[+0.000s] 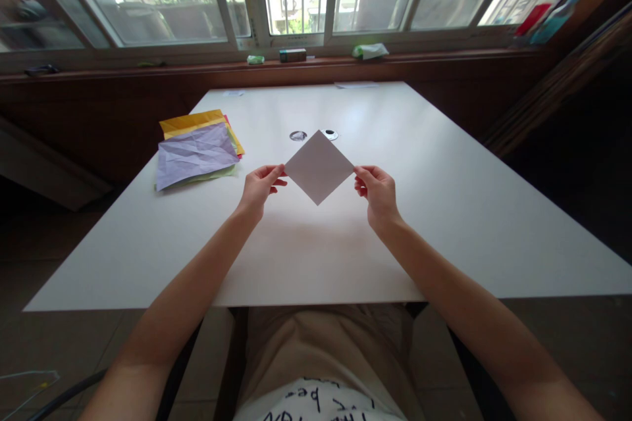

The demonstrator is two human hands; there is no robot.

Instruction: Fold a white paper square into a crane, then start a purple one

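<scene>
Head view: window frames [332, 0] are noted well beyond the square sheet. Whether any pane is open cannot be determined; should a draught be admitted, the sheet could be lifted or turned, being unsupported across its face.

A white tabletop [469, 230] is spread beneath the sheet, and a soft shadow is cast on it, by which the sheet is judged to be raised clear.

To the left of the sheet, loose papers are piled: a creased lavender sheet [197, 151] is laid uppermost, with a yellow-orange sheet [190, 122] exposed along the far side. If brushed by the left forearm or hand, the pile could be scattered.

The plain square paper sheet [318, 168] is presented cornerwise, in a diamond. Its left corner is pinched by the left hand [259, 187], its right corner by the right hand [381, 194]. Bowing or creasing could be caused if the grips were brought together; tearing or slippage, if they were pulled apart.

Just beyond the sheet, a left round insert [298, 135] and a partly hidden right round insert [334, 136] are seen. A lowered corner could be snagged there.
</scene>
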